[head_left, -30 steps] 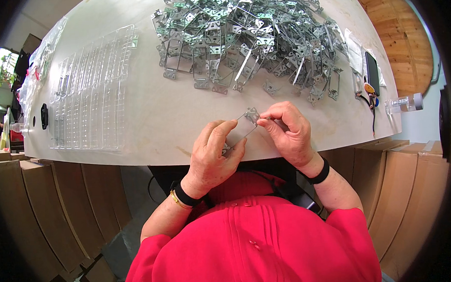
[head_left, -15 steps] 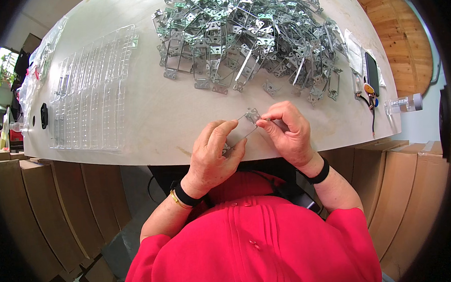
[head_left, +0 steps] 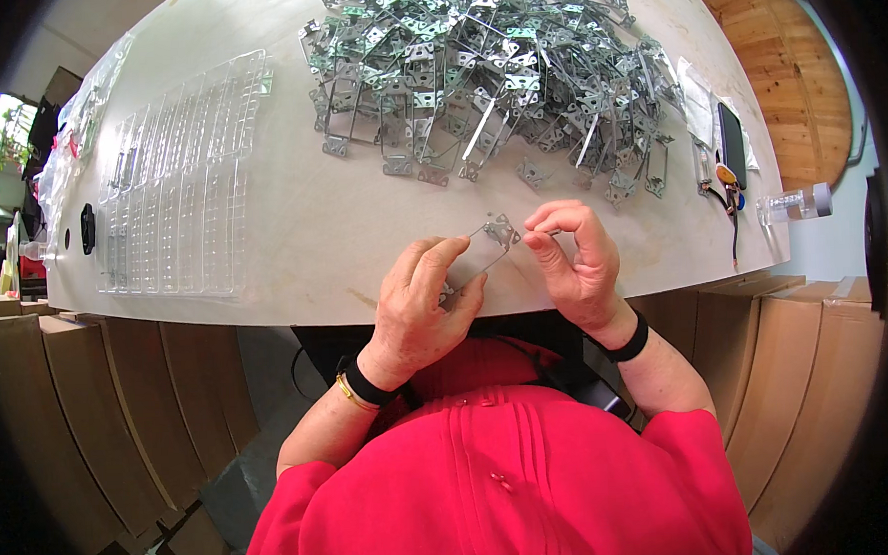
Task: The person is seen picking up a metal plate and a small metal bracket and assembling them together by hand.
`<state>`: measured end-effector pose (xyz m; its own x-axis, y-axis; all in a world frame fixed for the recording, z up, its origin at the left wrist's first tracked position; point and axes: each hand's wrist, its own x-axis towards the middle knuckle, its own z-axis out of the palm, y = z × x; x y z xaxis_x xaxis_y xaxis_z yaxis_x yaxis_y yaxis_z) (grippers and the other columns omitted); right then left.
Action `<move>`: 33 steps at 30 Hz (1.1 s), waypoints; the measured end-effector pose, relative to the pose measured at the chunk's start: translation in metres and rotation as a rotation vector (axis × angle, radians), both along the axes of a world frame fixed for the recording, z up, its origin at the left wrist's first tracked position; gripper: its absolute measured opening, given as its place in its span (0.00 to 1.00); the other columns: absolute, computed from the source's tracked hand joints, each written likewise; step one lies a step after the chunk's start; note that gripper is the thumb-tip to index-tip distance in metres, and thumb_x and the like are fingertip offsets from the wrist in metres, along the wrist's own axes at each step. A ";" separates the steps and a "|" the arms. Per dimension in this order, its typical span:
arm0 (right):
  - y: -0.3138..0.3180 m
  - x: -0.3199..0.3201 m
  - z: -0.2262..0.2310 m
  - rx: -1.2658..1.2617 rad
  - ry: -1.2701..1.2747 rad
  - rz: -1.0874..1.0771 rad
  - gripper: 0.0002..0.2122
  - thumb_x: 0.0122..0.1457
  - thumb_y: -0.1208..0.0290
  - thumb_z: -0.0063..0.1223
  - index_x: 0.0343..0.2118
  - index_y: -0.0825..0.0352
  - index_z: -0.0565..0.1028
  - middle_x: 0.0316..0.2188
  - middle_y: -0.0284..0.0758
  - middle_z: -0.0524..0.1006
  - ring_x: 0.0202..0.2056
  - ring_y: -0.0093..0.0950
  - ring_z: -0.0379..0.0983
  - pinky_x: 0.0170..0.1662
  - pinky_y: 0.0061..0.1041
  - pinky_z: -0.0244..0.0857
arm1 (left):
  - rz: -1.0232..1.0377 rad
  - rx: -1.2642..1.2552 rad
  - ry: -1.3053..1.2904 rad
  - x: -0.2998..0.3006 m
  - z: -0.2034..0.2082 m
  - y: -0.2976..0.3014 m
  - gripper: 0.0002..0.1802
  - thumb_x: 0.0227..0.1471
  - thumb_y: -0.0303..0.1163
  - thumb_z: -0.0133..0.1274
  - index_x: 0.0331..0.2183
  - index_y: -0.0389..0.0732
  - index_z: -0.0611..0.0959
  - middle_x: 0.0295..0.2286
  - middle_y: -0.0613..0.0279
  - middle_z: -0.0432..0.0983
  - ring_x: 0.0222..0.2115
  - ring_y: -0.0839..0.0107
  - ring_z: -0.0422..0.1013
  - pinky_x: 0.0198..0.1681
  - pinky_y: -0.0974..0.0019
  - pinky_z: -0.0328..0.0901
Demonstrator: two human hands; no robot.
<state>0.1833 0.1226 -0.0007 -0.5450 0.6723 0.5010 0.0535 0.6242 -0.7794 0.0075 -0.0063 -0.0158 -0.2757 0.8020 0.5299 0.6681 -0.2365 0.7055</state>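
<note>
My left hand is closed around a small metal frame bracket, two thin rods joined by cut-out end plates. Its far plate points up and right, and the near plate is mostly hidden by my fingers. Just right of that far plate, apart from it, is my right hand. Its thumb and fingertips come together on something small and thin that I cannot make out. Farther back lies a large heap of similar metal brackets, with a loose bracket at its front edge.
A clear plastic compartment tray lies on the white table at left, beside a black object. On the right are a phone, orange-handled pliers and a clear bottle. Cardboard boxes stand below the edge.
My right hand has drawn back to the right, away from the bracket's far plate, which now shows more fully. My left hand and the bracket stay in place.
</note>
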 end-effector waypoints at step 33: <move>-0.001 0.001 -0.017 -0.342 0.027 0.051 0.07 0.68 0.72 0.62 0.40 0.67 0.74 0.28 0.28 0.80 0.29 0.14 0.73 0.33 0.18 0.68 | 0.097 -0.086 0.116 0.002 0.020 0.002 0.08 0.57 0.21 0.60 0.41 0.37 0.86 0.32 0.54 0.77 0.34 0.56 0.71 0.40 0.58 0.67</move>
<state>0.1845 0.1216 -0.0172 -0.5721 0.7758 0.2662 0.0054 0.3281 -0.9446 0.0096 -0.0045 0.0038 -0.2949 0.8182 0.4935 0.7626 -0.1097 0.6375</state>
